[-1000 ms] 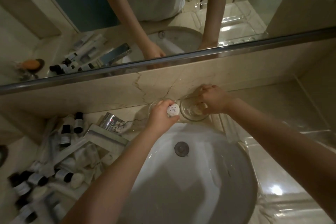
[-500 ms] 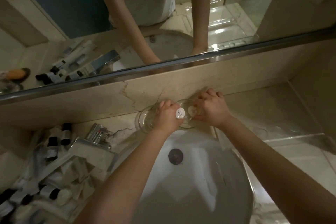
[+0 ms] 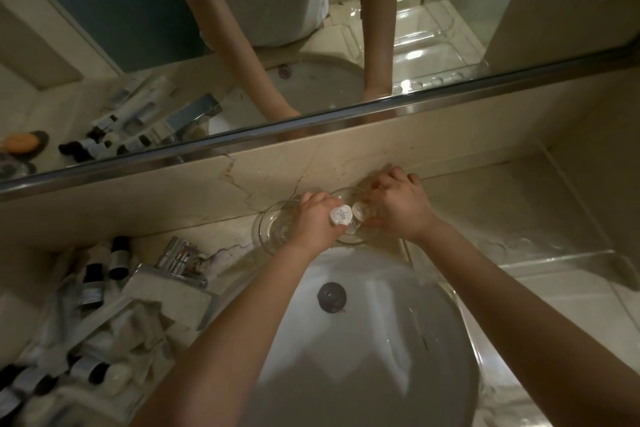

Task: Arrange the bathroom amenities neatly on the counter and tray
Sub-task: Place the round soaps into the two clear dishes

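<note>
Far left: a heap of small dark-capped bottles (image 3: 94, 282) and white packets lies jumbled on the bench (image 3: 485, 204), beside the sink.
Tap: the chrome tap (image 3: 178, 262) stands just right of the heap, at the rim of the sink (image 3: 363, 357).
Left glass dish: the left glass dish (image 3: 272, 229) sits on the bench behind the sink, close to the wall, partly covered by the left hand.
Left hand: the left hand (image 3: 315, 224) is curled, pinching a white round packet (image 3: 341, 216) between thumb and fingers over the place where the two dishes meet.
Right glass dish: the right glass dish (image 3: 356, 236) touches or slightly overlaps the left one; a second round packet (image 3: 362, 211) lies inside it, just beside the held one.
Right hand: the right hand (image 3: 398, 210) is curled over this dish, fingers at its far rim, thumb at the near side.
Far right: a clear tray (image 3: 561, 258) rests on the bench, well apart from the dishes.
Above: the mirror (image 3: 104, 28) reflects the arms and the heap.
</note>
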Motion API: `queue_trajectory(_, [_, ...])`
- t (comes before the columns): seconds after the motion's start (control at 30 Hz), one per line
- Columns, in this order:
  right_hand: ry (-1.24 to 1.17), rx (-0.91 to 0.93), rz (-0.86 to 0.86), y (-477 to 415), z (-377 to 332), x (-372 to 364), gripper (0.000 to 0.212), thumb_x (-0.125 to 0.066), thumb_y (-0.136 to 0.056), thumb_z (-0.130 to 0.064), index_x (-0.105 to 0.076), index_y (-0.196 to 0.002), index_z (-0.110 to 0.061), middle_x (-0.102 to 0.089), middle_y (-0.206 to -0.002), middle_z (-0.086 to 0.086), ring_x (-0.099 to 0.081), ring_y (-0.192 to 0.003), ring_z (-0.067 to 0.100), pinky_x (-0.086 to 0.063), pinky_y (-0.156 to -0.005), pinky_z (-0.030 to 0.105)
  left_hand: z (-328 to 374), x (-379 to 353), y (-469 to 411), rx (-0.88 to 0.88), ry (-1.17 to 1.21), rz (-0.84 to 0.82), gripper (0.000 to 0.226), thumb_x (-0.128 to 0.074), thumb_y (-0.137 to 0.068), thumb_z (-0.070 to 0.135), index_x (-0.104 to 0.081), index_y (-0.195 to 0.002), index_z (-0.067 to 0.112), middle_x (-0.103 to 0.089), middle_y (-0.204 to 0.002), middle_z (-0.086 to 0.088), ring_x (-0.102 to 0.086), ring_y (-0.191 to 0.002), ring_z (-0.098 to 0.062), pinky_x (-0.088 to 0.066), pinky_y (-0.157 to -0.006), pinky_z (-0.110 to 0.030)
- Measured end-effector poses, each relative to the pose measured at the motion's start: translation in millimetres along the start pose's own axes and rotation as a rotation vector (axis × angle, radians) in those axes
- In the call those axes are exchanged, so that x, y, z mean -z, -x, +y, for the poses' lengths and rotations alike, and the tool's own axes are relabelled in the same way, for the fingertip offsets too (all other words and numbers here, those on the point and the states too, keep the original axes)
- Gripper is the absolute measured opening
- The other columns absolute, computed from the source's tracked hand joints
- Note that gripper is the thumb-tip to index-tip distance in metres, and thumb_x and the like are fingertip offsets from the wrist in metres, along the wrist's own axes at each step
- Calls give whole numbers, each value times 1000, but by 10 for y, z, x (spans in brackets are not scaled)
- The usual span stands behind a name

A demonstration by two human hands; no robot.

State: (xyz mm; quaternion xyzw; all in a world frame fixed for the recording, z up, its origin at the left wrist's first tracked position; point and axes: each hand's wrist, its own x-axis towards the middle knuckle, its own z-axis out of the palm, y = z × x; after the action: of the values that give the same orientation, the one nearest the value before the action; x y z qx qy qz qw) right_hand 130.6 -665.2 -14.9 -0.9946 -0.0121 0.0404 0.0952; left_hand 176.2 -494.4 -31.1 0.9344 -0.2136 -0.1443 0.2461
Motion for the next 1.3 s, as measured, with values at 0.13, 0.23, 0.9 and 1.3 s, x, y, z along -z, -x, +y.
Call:
queue_trajectory(0.13, [-8, -11, 10, 24, -17, -8, 55, -74, -67, -42, -62, -118, -28, -58, -122, 1, -42, -117, 29, -32, -90, 39, 20, 9, 8, 10, -4, 3, 48, -72, -74, 19, -60, -120, 14, -55, -122, -5, -38, -118, -24, -23, -91, -17])
queue_trajectory(0.23, [8, -35, 2, 36, -20, 1, 58, -72, -68, -45, -60, -120, -22, -56, -125, 1, -40, -118, 27, -31, -91, 38, 37, 25, 22, 20, -16, 3, 52, -73, -74, 20, -57, -124, 13, -53, -126, -6, -36, -120, -25, -24, -95, -20])
queue_trajectory(0.9, [-439, 63, 499, 1300, -1051, 247, 44, -60, -77, -48, -68, -105, -15, -67, -105, 4, -57, -98, 29, -37, -88, 28, -18, 776, 1817, -5, 163, 349, 43, -71, -77, 17, -61, -117, 4, -57, -125, -15, -48, -120, -31, -31, -103, -29])
queue_trajectory(1.3, [-598, 285, 223, 1603, -2758, -240, 35, -55, -83, -42, -69, -102, -16, -69, -100, 2, -59, -94, 27, -48, -79, 38, -1183, 1038, 3287, 373, 424, 464, 28, -63, -86, 15, -61, -114, 14, -55, -115, 6, -50, -104, -5, -37, -76, -8])
